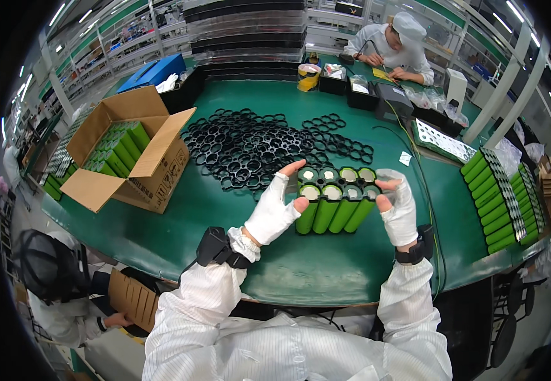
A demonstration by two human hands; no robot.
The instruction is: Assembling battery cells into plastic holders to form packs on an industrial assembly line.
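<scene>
In front of me, green cylindrical battery cells (329, 216) stand upright in two rows on the green table. A black plastic cell holder (335, 200) sits around their upper ends, and pale round cell tops show through its rings. My left hand (270, 211), in a white glove with bare fingertips, grips the left end of this battery block between thumb and forefinger. From the right end, my right hand (398, 209), gloved the same way, pinches the holder's edge with its fingertips. Whether the cells' lower ends touch the tabletop is hard to see.
Loose black cell holders (262, 143) lie heaped beyond the block. An open cardboard box (161, 174) of green cells stands left; assembled green packs (488, 200) stand right. A cable (424, 190) crosses the table. One co-worker (402, 47) sits opposite, another (59, 298) lower left.
</scene>
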